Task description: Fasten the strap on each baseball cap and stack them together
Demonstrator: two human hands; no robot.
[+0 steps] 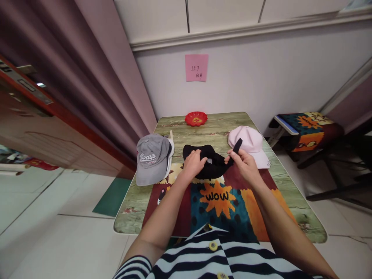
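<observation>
A black cap lies in the middle of the table, its inside partly showing. My left hand is closed on the cap's left side, fingers over its edge. With thumb and fingers, my right hand pinches the cap's black strap, whose end sticks up above the fingers. Left of the hands sits a grey cap with "Always" lettering, and a whitish cap shows behind its edge. A pink cap rests just beyond my right hand.
A colourful "WOW" mat covers the front part of the wood-patterned table. At the back stands a red scalloped dish. Behind is a wall with a pink note. A curtain and door flank the left; another mat-covered surface is at right.
</observation>
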